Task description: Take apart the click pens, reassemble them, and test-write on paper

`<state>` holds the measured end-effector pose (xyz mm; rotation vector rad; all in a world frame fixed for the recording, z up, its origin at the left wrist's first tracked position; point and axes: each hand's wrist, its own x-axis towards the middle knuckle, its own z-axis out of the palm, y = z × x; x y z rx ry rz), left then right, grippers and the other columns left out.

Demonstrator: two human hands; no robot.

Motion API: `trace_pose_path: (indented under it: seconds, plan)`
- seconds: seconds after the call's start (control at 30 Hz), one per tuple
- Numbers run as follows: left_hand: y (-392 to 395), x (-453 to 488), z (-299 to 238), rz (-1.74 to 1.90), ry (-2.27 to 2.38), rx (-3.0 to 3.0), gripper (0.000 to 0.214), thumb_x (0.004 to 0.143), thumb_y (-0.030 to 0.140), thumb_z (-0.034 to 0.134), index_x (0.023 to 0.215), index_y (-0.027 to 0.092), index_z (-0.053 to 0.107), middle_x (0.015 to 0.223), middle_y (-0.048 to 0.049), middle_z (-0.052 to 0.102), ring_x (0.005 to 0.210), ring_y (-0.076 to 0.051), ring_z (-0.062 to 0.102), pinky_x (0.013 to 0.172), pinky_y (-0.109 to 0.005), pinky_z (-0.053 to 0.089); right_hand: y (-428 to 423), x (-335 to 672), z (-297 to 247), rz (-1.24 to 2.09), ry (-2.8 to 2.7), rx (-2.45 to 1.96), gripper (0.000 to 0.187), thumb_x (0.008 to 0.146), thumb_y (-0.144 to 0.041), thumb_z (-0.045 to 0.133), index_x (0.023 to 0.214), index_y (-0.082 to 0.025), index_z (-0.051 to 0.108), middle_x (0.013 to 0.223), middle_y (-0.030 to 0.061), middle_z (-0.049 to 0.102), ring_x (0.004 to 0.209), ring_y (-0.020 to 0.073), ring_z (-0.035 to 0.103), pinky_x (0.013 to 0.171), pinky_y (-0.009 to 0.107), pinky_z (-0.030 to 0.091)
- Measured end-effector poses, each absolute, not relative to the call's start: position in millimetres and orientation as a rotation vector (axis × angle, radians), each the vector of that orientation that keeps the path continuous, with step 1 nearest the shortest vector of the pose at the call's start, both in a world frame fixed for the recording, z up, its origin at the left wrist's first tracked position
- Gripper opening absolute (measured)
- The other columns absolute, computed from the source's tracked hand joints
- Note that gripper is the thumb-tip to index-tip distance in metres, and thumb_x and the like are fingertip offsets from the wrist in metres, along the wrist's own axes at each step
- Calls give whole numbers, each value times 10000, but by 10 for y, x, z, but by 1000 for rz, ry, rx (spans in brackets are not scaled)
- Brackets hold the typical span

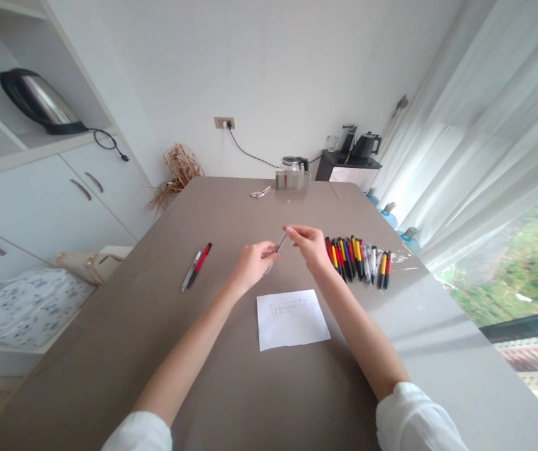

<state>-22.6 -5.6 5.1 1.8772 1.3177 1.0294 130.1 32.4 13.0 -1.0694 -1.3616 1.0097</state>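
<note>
Both my hands hold one clear, pale pen (279, 246) above the brown table (231, 382). My left hand (253, 264) is closed round its lower end. My right hand (309, 245) pinches its upper end with the fingertips. Just below the hands lies a white sheet of paper (291, 318) with a few lines of writing near its top. To the right of my right hand, a row of several pens (357, 259) in red, yellow, black and clear lies side by side. Two pens (196, 266), one grey and one red, lie together to the left.
At the table's far end stand a glass kettle (294, 164) and a small wrapper (260, 191). A dark side table with a coffee machine (356, 147) is beyond. White cupboards with a kettle (41, 102) line the left; curtains and a window fill the right.
</note>
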Motion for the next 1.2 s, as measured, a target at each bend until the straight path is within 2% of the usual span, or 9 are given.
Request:
trace_pose_path:
  seconds: [0.17,0.33,0.47,0.67,0.77,0.87,0.97,1.07,1.2]
  plan:
    - [-178,-144,206,1027,1286,2032,369,820,380,361,1148,219,417,863,-31,598,584,-96,541,616,-252,437,368,1378,143,1172,-1148,-1045,407,680,-513,524,867,-158,591,860,78,638,676,127,594,545,223,481]
    - [-259,-94,304,1018,1218,2188,306,843,376,292,1028,224,483,881,-20,565,617,-91,486,627,-233,387,389,1403,147,1270,-1057,-1007,378,691,-489,536,845,-145,562,866,98,635,625,116,589,543,230,499]
    - [-253,-110,303,918,1239,2266,303,754,462,436,933,222,487,819,4,543,614,-102,447,590,-226,350,365,1389,159,1261,-1138,-988,402,693,-509,525,864,-148,569,848,95,642,595,114,580,520,232,497]
    - [-253,-147,299,750,1302,2310,519,538,581,587,887,224,445,626,54,453,544,-104,406,511,-208,279,314,1358,171,1233,-1231,-999,419,695,-508,519,880,-138,586,857,103,641,621,119,578,523,226,495]
    - [-282,-129,334,737,1358,2334,554,515,619,575,883,228,440,639,51,475,548,-114,430,516,-214,281,295,1313,178,1189,-1247,-1019,469,724,-464,494,1068,-145,514,842,95,641,624,127,578,525,238,495]
    - [-325,-97,382,777,1417,2340,514,578,621,526,901,230,440,689,36,512,579,-124,468,538,-221,302,260,1286,240,1063,-1323,-1028,503,770,-374,413,1243,-215,357,848,59,637,646,130,581,520,245,491]
    - [-377,-67,441,829,1469,2324,462,646,591,484,931,230,443,709,25,529,601,-127,492,555,-223,322,191,1313,351,947,-1520,-994,415,756,-266,356,1152,-242,478,940,44,613,741,142,578,554,254,489]
    - [-459,-18,526,850,1450,2343,442,707,547,443,1022,237,431,754,11,558,640,-133,521,584,-229,351,94,1389,426,757,-1687,-1006,396,708,-195,412,1083,-248,531,1002,36,593,812,165,565,617,282,477]
    - [-721,164,633,832,1267,2465,622,735,506,441,1263,249,234,1010,-55,566,817,-174,556,671,-256,392,-32,1505,359,618,-1663,-1154,251,697,-284,534,943,-240,548,839,22,621,692,156,568,581,265,446]
